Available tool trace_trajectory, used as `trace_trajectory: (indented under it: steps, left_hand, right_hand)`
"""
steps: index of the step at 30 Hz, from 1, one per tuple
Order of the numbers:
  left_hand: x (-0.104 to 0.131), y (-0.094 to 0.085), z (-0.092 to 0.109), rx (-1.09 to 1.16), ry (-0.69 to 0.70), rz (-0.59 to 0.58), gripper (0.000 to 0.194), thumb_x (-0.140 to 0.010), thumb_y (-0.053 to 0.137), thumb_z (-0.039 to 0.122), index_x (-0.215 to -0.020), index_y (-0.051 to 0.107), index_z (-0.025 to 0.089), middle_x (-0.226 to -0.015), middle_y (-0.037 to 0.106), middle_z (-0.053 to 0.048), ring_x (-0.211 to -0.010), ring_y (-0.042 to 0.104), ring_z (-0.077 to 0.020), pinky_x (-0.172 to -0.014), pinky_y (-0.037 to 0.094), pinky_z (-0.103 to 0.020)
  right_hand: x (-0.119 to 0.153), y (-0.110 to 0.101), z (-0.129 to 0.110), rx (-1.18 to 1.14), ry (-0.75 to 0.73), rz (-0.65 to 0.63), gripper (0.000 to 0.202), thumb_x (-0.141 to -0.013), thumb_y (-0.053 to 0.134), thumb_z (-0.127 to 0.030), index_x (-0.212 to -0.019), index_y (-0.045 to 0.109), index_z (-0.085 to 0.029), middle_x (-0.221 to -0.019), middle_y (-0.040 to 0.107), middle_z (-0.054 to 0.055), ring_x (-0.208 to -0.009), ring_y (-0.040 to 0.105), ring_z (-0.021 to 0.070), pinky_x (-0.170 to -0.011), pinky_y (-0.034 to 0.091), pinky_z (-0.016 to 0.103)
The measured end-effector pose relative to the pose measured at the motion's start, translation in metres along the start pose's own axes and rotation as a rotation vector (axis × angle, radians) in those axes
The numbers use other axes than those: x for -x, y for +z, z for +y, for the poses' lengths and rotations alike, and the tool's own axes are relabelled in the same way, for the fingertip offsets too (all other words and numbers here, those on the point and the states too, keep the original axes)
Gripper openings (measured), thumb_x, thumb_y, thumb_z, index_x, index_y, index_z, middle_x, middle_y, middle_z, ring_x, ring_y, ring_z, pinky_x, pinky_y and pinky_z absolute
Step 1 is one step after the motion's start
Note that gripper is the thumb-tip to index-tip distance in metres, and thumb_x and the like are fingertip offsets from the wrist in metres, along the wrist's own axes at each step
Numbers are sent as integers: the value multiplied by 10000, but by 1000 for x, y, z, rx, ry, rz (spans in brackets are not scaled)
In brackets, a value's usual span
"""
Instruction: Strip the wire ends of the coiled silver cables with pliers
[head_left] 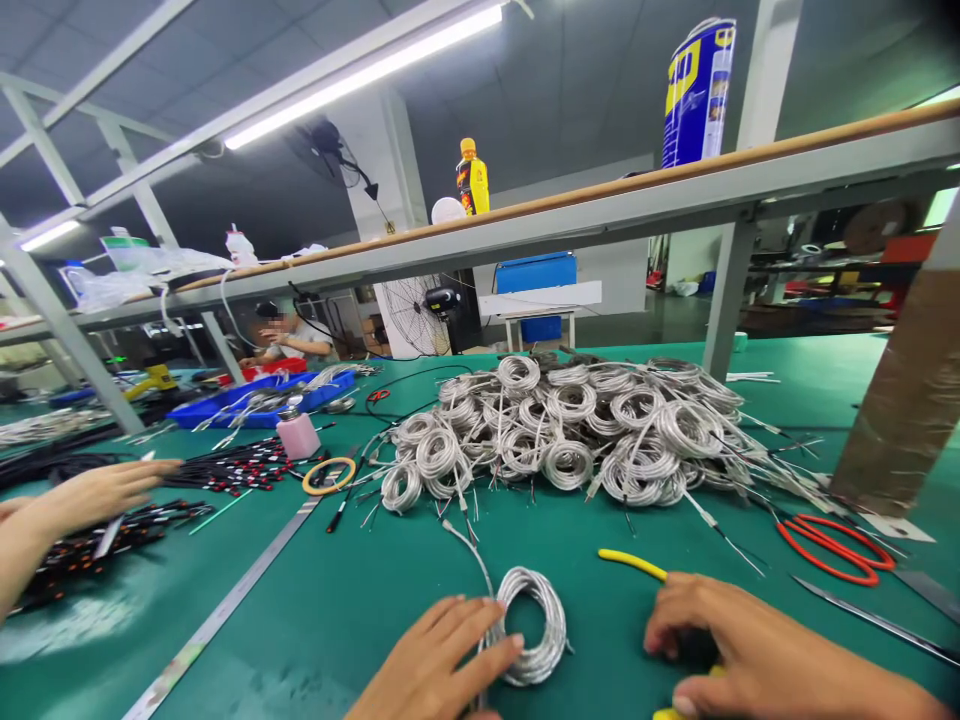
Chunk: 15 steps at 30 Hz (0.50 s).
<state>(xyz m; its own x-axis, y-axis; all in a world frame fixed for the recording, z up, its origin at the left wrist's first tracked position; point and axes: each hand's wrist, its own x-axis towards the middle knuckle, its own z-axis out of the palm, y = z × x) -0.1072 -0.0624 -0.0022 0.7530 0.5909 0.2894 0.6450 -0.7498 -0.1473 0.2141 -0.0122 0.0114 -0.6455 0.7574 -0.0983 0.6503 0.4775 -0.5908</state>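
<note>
A coil of clear-jacketed silvery cable (553,640) lies on the green table at the lower middle. My left hand (446,660) rests on its left side, fingers spread over the coil and its loose cable end. At the lower right, my right hand (750,645) is wrapped round a tool with yellow handles (631,562); the handles are apart and the rest of the tool is hidden. Behind both hands is a large heap of similar coils (566,465) with bare wire ends.
Red-handled scissors (832,550) and metal tweezers (874,615) lie right. A steel ruler (225,610), tape ring (330,478), pink bottle (298,435) and black cables (232,468) are left. Another person's hand (97,500) reaches in from the left. A shelf (570,215) crosses above.
</note>
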Motion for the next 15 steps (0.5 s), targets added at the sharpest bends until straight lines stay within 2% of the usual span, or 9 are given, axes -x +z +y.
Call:
trace_trajectory:
  steps: [3, 5, 8, 11, 13, 15]
  left_hand:
    - [-20, -2, 3, 82, -119, -132, 543, -790, 440, 533, -1263, 375, 275, -1314, 413, -103, -1091, 484, -270, -861, 434, -412]
    - [-27, -8, 5, 152, -155, -224, 556, -769, 439, 570, -1248, 393, 289, -1334, 386, -96, -1127, 444, -297, -888, 401, -461]
    - [-33, -25, 4, 277, -131, -328, 503, -790, 463, 506, -1243, 388, 300, -1346, 376, -42, -1246, 294, -281, -1010, 235, -509]
    - [-38, -40, 1, 363, -100, -409, 422, -830, 455, 382, -1233, 384, 281, -1298, 441, -1, -1288, 219, -217, -1062, 148, -459]
    - [-41, -44, 2, 332, -92, -431, 335, -851, 421, 269, -1185, 426, 261, -1218, 516, 1, -1265, 276, -185, -1064, 179, -407]
    - [-43, -40, 7, 233, -110, -376, 240, -842, 421, 218, -1059, 517, 246, -1058, 607, -5, -1133, 456, -175, -1011, 292, -352]
  right_hand:
    - [2, -11, 3, -27, 70, -71, 312, -588, 659, -151, -890, 623, -218, -898, 581, 12, -819, 515, 172, -700, 402, 258]
    - [3, -15, 3, -18, 92, -89, 274, -584, 641, -135, -845, 633, -216, -857, 580, 6, -804, 505, 170, -672, 381, 247]
    - [2, -14, 2, 13, 51, -106, 119, -618, 624, -167, -732, 625, -202, -784, 574, -6, -769, 491, 159, -630, 344, 233]
    - [0, -10, -1, -20, 11, -95, 66, -696, 570, -208, -760, 587, -202, -791, 567, -12, -728, 483, 139, -591, 320, 216]
    - [-4, -5, -2, -51, -14, -63, 57, -750, 526, -241, -782, 552, -201, -785, 561, -15, -698, 472, 128, -570, 308, 207]
    - [-7, 3, -4, -56, -42, -3, 78, -795, 485, -272, -786, 516, -201, -753, 553, -20, -664, 457, 121, -555, 298, 204]
